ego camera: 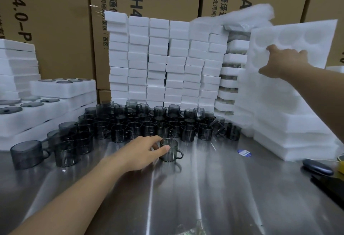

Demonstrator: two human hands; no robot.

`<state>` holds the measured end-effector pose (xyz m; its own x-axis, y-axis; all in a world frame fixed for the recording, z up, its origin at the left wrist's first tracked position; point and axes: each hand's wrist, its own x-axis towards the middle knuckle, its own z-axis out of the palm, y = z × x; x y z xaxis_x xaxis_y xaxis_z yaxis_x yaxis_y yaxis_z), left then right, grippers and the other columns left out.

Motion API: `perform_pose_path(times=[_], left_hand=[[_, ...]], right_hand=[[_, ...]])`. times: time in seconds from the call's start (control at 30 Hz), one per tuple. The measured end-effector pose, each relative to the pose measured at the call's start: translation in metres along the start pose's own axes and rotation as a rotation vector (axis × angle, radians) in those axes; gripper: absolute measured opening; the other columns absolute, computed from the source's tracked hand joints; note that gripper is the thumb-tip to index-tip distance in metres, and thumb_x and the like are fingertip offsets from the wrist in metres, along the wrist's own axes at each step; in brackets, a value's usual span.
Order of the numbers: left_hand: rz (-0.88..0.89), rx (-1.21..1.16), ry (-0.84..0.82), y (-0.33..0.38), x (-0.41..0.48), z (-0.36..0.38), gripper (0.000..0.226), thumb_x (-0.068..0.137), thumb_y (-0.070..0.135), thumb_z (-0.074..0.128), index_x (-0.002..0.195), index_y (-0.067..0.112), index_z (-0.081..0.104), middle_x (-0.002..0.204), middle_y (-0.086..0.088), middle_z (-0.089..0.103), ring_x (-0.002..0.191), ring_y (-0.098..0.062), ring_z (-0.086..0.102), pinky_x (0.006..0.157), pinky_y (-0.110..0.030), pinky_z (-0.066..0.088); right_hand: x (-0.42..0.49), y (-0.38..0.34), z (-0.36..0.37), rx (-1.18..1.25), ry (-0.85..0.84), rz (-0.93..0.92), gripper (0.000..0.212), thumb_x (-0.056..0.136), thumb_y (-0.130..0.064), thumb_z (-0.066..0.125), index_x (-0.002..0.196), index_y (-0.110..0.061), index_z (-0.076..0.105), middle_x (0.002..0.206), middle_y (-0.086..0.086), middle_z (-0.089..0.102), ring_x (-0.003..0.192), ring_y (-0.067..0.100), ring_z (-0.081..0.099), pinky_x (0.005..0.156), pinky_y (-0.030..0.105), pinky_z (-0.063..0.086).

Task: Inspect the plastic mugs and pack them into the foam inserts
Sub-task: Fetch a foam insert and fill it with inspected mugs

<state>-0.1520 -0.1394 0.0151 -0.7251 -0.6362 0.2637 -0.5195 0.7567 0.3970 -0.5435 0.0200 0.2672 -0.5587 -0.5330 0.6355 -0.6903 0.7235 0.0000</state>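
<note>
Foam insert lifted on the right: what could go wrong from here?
1. The right hand holds the foam insert tilted and by one spot; it may flex or slip and sweep into the crowded mugs beside the foam stack.
2. The left hand grips one mug only near its rim; dragged on the steel table, it could tip.

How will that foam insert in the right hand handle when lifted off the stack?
Probably very light: the right hand alone holds the whole foam insert tilted up. Likely a bit floppy, being a thin sheet full of round pockets, so it may flex. Its soft surface probably grips well.
</note>
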Motion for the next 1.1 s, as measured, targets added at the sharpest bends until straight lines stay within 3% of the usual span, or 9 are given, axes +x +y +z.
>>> perform_pose_path(times=[0.17,0.33,0.47,0.6,0.7,0.77,0.87,1.0,1.1], left_hand=[[-0.009,-0.005,-0.009,-0.002,0.0,0.0,0.072,0.098,0.08,0.043,0.151,0.032,0.054,0.112,0.02,0.067,0.102,-0.004,0.066,0.093,-0.03,0.053],[-0.01,-0.005,-0.015,-0.002,0.001,0.001,0.072,0.098,0.08,0.043,0.152,0.033,0.054,0.114,0.02,0.067,0.102,-0.003,0.065,0.096,-0.033,0.054],[-0.017,0.012,-0.011,0.0,-0.002,0.0,0.077,0.092,0.088,0.041,0.152,0.04,0.05,0.116,0.021,0.069,0.104,-0.005,0.067,0.099,-0.042,0.056],[-0.052,-0.081,0.011,0.008,-0.003,0.006,0.101,0.07,0.106,0.045,0.156,0.062,0.019,0.13,0.023,0.056,0.116,-0.012,0.064,0.104,-0.046,0.054],[-0.037,-0.155,0.041,0.012,0.0,0.016,0.105,0.075,0.094,0.061,0.162,0.058,0.015,0.144,0.011,0.059,0.125,-0.016,0.062,0.108,-0.045,0.053],[-0.058,-0.183,0.107,0.013,0.002,0.019,0.099,0.078,0.084,0.071,0.162,0.051,0.03,0.135,0.01,0.067,0.116,-0.011,0.066,0.105,-0.043,0.056],[-0.114,-0.271,0.307,0.016,0.002,0.012,0.088,0.072,0.087,0.068,0.149,0.049,0.049,0.111,0.023,0.071,0.099,0.001,0.067,0.091,-0.037,0.06],[-0.206,-0.47,0.692,0.012,0.001,-0.017,0.06,0.077,0.085,0.053,0.125,0.051,0.057,0.089,0.023,0.07,0.081,0.002,0.067,0.072,-0.031,0.054],[-0.247,-0.552,0.831,0.003,-0.003,-0.035,0.045,0.082,0.079,0.053,0.113,0.046,0.06,0.092,0.019,0.07,0.086,-0.004,0.066,0.073,-0.033,0.051]], right_hand=[[0.003,-0.007,-0.004,0.081,-0.035,0.053,0.059,0.096,-0.036,0.065,0.146,-0.013,0.043,0.101,0.017,0.054,0.101,0.039,0.052,0.11,0.053,0.034],[0.003,-0.003,0.0,0.281,-0.049,0.115,0.069,0.096,-0.037,0.066,0.154,-0.01,0.039,0.136,0.025,0.056,0.125,0.049,0.055,0.102,0.052,0.046],[-0.006,-0.01,-0.011,0.398,0.165,0.051,0.07,0.094,-0.036,0.063,0.155,-0.014,0.038,0.135,0.023,0.06,0.122,0.048,0.057,0.093,0.051,0.05],[-0.031,-0.042,-0.037,0.54,0.419,-0.091,0.061,0.094,-0.05,0.052,0.146,-0.02,0.045,0.134,0.016,0.059,0.115,0.041,0.061,0.098,0.054,0.049],[-0.066,-0.071,-0.048,0.622,0.467,-0.229,0.05,0.094,-0.048,0.051,0.137,-0.022,0.053,0.116,0.009,0.061,0.1,0.032,0.063,0.095,0.054,0.051],[-0.098,-0.093,-0.044,0.636,0.416,-0.318,0.042,0.096,-0.042,0.052,0.134,-0.023,0.057,0.106,0.003,0.061,0.092,0.028,0.062,0.091,0.05,0.05],[-0.152,-0.123,-0.016,0.581,0.222,-0.392,0.036,0.099,-0.039,0.051,0.132,-0.026,0.058,0.108,0.001,0.063,0.087,0.029,0.062,0.081,0.04,0.042],[-0.214,-0.145,0.036,0.406,-0.131,-0.377,0.038,0.101,-0.055,0.046,0.127,-0.03,0.061,0.117,-0.003,0.069,0.106,0.027,0.065,0.078,0.039,0.043],[-0.234,-0.148,0.051,0.59,-0.3,-0.396,0.041,0.1,-0.07,0.044,0.127,-0.043,0.059,0.093,-0.016,0.069,0.095,0.016,0.064,0.073,0.037,0.046]])
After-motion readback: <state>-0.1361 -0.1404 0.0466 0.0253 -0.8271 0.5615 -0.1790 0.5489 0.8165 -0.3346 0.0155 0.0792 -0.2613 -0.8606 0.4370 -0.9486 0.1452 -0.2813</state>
